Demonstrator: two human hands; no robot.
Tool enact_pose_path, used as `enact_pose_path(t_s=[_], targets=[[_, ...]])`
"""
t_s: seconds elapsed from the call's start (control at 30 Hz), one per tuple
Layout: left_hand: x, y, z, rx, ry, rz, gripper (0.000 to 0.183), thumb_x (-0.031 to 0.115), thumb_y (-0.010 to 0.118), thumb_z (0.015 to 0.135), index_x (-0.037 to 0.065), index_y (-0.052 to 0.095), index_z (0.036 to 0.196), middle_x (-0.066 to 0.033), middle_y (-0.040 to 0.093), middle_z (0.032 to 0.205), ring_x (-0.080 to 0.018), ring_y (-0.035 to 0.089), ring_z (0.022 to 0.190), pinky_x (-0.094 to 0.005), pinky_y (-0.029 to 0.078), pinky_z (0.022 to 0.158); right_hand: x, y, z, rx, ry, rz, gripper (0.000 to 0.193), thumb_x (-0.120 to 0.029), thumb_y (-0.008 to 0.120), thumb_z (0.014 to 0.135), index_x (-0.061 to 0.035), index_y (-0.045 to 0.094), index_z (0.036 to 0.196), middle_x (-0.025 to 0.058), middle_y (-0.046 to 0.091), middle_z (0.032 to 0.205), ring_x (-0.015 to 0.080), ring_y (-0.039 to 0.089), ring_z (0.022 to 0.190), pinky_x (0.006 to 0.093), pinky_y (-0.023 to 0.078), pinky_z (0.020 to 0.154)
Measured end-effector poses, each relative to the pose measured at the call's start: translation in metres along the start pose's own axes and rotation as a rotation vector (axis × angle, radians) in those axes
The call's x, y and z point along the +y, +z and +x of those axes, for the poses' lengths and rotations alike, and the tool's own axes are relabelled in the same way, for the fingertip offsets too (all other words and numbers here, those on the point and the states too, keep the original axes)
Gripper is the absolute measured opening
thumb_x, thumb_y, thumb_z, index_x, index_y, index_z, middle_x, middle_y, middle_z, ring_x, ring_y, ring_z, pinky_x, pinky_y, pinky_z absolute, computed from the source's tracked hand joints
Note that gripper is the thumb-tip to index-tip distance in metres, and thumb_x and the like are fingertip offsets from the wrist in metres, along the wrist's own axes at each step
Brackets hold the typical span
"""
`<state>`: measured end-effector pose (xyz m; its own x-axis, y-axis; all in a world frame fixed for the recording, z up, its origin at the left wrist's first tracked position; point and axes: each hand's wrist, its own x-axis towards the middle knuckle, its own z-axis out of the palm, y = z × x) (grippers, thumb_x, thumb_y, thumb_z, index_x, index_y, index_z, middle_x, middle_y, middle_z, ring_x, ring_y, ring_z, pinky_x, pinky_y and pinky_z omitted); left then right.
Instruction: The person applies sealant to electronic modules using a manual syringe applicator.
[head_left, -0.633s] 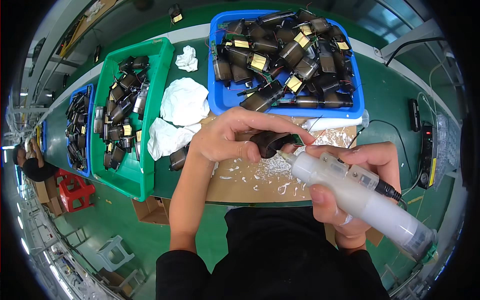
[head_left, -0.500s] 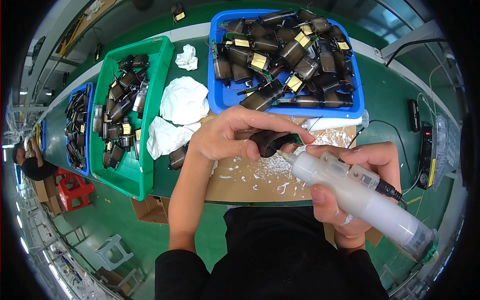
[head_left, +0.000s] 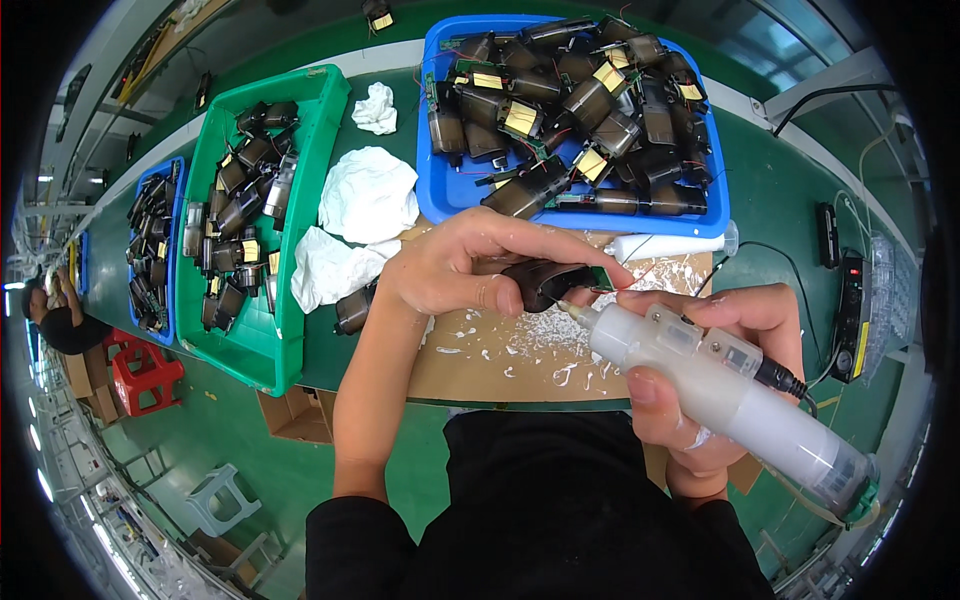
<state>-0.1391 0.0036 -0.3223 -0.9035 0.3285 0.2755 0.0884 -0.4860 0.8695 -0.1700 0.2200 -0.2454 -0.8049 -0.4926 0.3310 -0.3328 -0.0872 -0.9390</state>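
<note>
My left hand (head_left: 455,270) is closed around a dark translucent cylindrical housing (head_left: 540,283), which has a bit of green circuit board and thin red wires at its right end. My right hand (head_left: 700,370) grips a dispensing syringe (head_left: 720,400) with a white filling, a clear switch block on its side and a black cable. Its narrow nozzle points up and left, right at the open end of the housing; whether the two touch I cannot tell. Beneath them lies a brown cardboard sheet (head_left: 480,375) spattered with white paste.
A blue tray (head_left: 440,200) full of similar housings stands behind my hands. To the left are a green tray (head_left: 290,340) of housings, crumpled white wipes (head_left: 368,195) and one loose housing (head_left: 353,310). Another white tube (head_left: 665,247) lies behind the syringe; a power strip (head_left: 852,315) sits at right.
The syringe nozzle has shifted very slightly to the right against the housing's end. Both hands keep their grips, and the view has moved a little.
</note>
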Motion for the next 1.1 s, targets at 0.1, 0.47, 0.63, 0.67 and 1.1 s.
enact_pose_path(t_s=[0.1, 0.47, 0.63, 0.67, 1.1], targets=[[-0.005, -0.004, -0.003, -0.056, 0.008, -0.020, 0.069, 0.046, 0.069, 0.083, -0.005, 0.056, 0.127, -0.0200, 0.060, 0.125, -0.0287, 0.056, 0.117, -0.0404, 0.040, 0.103, -0.001, 0.002, -0.001, 0.002, 0.009, 0.002, 0.056, -0.024, 0.083, 0.069, 0.0035, 0.045, 0.098, 0.0085, 0.054, 0.092, 0.0262, 0.069, 0.086, 0.0331, 0.057, 0.075], [-0.005, -0.004, -0.001, -0.092, 0.031, -0.007, 0.067, 0.047, 0.067, 0.085, -0.003, 0.055, 0.129, -0.0201, 0.060, 0.125, -0.0254, 0.060, 0.107, -0.0394, 0.043, 0.097, -0.008, 0.005, -0.002, 0.069, 0.121, 0.044, 0.055, -0.024, 0.082, 0.070, 0.0042, 0.045, 0.098, 0.0090, 0.054, 0.090, 0.0260, 0.069, 0.082, 0.0340, 0.057, 0.075], [-0.006, -0.004, 0.001, -0.099, 0.001, -0.068, 0.068, 0.047, 0.068, 0.084, -0.003, 0.055, 0.129, -0.0201, 0.060, 0.125, -0.0268, 0.059, 0.110, -0.0396, 0.042, 0.099, 0.000, -0.002, 0.000, -0.008, -0.017, -0.025, 0.056, -0.024, 0.082, 0.070, 0.0037, 0.044, 0.100, 0.0095, 0.055, 0.092, 0.0261, 0.069, 0.084, 0.0343, 0.057, 0.076], [-0.007, -0.004, 0.002, -0.101, 0.003, -0.069, 0.068, 0.047, 0.068, 0.084, -0.003, 0.055, 0.129, -0.0201, 0.060, 0.125, -0.0268, 0.059, 0.110, -0.0396, 0.042, 0.099, 0.000, -0.003, 0.000, -0.007, -0.019, -0.027, 0.056, -0.024, 0.082, 0.070, 0.0037, 0.044, 0.100, 0.0095, 0.055, 0.092, 0.0261, 0.069, 0.084, 0.0343, 0.057, 0.076], [0.056, 0.000, -0.016, 0.158, -0.001, 0.605, 0.048, 0.024, 0.063, 0.089, 0.002, 0.054, 0.131, -0.0108, 0.053, 0.117, -0.0239, 0.049, 0.111, -0.0339, 0.037, 0.099, 0.024, -0.022, -0.017, 0.033, -0.021, 0.022, 0.049, -0.014, 0.081, 0.075, 0.0020, 0.044, 0.104, 0.0207, 0.064, 0.100, 0.0280, 0.068, 0.093, 0.0374, 0.056, 0.081]])
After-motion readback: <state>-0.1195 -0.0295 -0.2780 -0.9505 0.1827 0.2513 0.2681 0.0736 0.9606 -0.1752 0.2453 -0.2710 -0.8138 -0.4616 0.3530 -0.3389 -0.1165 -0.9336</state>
